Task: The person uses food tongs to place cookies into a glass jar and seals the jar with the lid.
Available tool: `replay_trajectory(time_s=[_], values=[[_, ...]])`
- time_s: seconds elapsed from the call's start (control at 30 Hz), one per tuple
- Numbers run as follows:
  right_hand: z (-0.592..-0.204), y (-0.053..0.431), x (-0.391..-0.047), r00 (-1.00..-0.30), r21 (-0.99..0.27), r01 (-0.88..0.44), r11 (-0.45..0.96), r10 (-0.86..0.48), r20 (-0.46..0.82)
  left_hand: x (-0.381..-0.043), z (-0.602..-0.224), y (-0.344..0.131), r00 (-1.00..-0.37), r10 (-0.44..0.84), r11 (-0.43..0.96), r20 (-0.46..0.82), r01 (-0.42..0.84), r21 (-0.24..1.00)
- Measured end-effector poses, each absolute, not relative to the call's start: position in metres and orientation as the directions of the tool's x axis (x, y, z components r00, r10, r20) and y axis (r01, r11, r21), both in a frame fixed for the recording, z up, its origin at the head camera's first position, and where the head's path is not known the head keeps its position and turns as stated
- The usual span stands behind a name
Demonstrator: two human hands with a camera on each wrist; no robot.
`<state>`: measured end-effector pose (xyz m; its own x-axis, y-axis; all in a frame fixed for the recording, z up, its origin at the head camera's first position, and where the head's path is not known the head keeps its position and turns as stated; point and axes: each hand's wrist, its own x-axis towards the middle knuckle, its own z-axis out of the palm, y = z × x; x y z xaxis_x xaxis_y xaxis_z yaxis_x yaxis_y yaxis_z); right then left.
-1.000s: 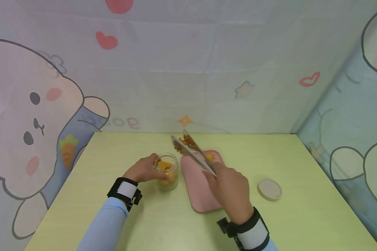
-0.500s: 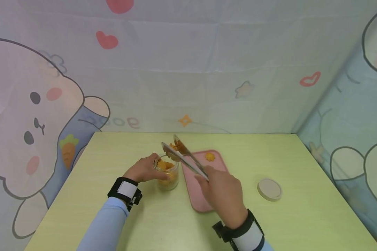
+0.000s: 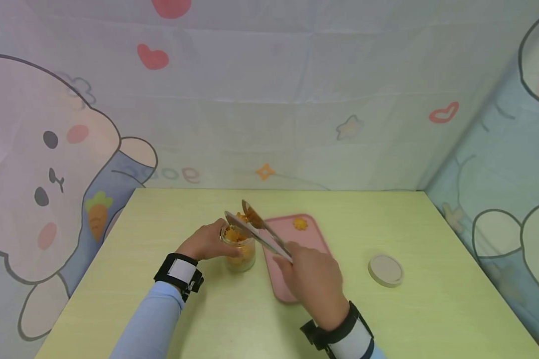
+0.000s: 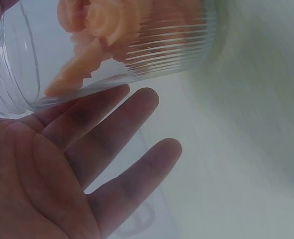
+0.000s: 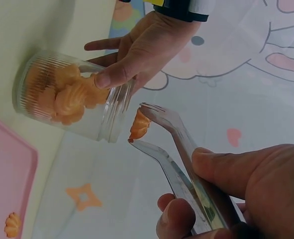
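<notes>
My left hand grips a ribbed clear glass jar near its mouth, thumb on one side and fingers on the other. Several orange swirl-shaped cookies lie inside it. My right hand holds metal tongs by their arms. Between the tongs' tips is one more swirl cookie, just outside the jar's rim in the right wrist view. In the left wrist view, several fingers extend along the jar's side; most of the thumb is out of that frame.
Right of the jar lies a pink tray with a single cookie near its far end. A round pale lid rests farther right on the light yellow table. A printed cloth hangs behind the table.
My right hand has moved left and nearer to me, bringing the tongs and their cookie from above the tray to the jar's mouth. The left hand and jar stay in place.
</notes>
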<state>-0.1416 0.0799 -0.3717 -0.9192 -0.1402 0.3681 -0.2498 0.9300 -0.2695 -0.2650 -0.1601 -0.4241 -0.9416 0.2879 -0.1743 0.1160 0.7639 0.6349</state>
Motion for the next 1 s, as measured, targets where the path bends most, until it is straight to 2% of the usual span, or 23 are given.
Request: replay_trajectory(time_s=[0.53,1.0], values=[[-0.368,0.093,-0.147,-0.936,-0.278,-0.194,0.941,-0.093,0.338,-0.263,-0.420,-0.158,-0.942,0.285,0.772,-0.177,0.116,0.625],[-0.371,0.110,-0.157,-0.924,-0.301,-0.195,0.933,-0.073,0.375,-0.263,-0.422,-0.159,-0.943,0.286,0.767,-0.169,0.120,0.631]])
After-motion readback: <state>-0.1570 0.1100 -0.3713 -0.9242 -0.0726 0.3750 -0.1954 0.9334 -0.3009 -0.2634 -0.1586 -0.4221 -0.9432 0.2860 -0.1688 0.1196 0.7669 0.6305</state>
